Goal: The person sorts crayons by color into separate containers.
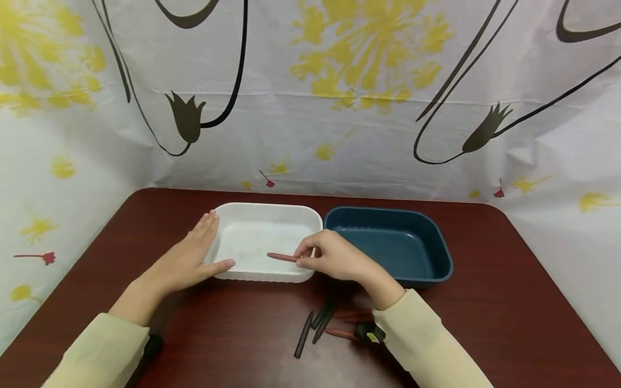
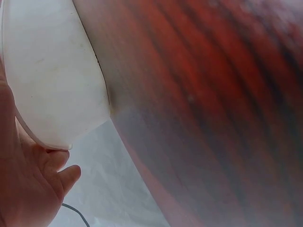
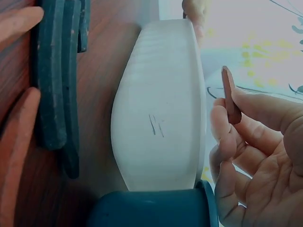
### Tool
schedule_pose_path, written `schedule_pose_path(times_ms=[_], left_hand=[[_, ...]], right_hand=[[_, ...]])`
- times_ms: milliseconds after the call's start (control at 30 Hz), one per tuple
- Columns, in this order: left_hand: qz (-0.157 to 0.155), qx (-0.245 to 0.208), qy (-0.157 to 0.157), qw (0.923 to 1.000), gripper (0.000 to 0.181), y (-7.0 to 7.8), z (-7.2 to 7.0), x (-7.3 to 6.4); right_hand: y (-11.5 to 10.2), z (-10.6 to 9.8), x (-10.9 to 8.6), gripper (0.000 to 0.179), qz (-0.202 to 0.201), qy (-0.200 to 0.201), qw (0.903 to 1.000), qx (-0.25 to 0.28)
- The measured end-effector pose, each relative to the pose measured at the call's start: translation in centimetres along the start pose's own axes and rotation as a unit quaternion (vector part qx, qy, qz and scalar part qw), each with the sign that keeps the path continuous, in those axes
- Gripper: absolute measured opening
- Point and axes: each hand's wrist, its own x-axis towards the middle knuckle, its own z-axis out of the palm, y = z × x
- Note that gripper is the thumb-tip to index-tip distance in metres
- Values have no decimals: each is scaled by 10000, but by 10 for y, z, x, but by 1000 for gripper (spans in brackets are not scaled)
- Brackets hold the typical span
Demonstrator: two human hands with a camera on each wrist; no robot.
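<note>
1. Far left, starting at the back: pale cloth (image 1: 121, 178) with yellow, red and dark plant prints, running round behind the whole table (image 1: 218, 334), which is dark reddish brown.
2. Left sleeve (image 1: 97, 350), cream, with a black gadget (image 1: 153, 345) by the cuff.
3. Left hand (image 1: 189, 261): pretty much flat out, fingers straight along the left end of the white tray, thumb spread over its near left corner. It's touching the tray, not gripping anything.
4. White tray (image 1: 257, 237): sits upright on the table, just specks on its floor as far as I can see. The right wrist view shows a few dark scuffs on its side.
5. Red stick (image 1: 281, 257): up in the air over the right part of the white tray, thinner tip pointing left.
6. Black sticks (image 1: 304, 334): a little bunch on the table in front of the trays, one lying just apart from the rest.
7. Right hand (image 1: 335, 256): thumb and fingertips pinched together on the end of that red stick.
8. Other red sticks (image 1: 341, 333): on the table beside the black ones, partly hidden by the right cuff gadget (image 1: 371, 332).
9. Blue tray (image 1: 388, 245): right up beside the white one, partly behind the right wrist.
10. Right sleeve (image 1: 422, 339), cream too.
</note>
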Motion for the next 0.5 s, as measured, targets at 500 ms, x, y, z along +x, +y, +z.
schedule_pose_path(times_ms=[500], left_hand=[[106,51,-10,9999,104,-1,2,1]], right_hand=[[0,-3,22,8,-84,50,9999,91]])
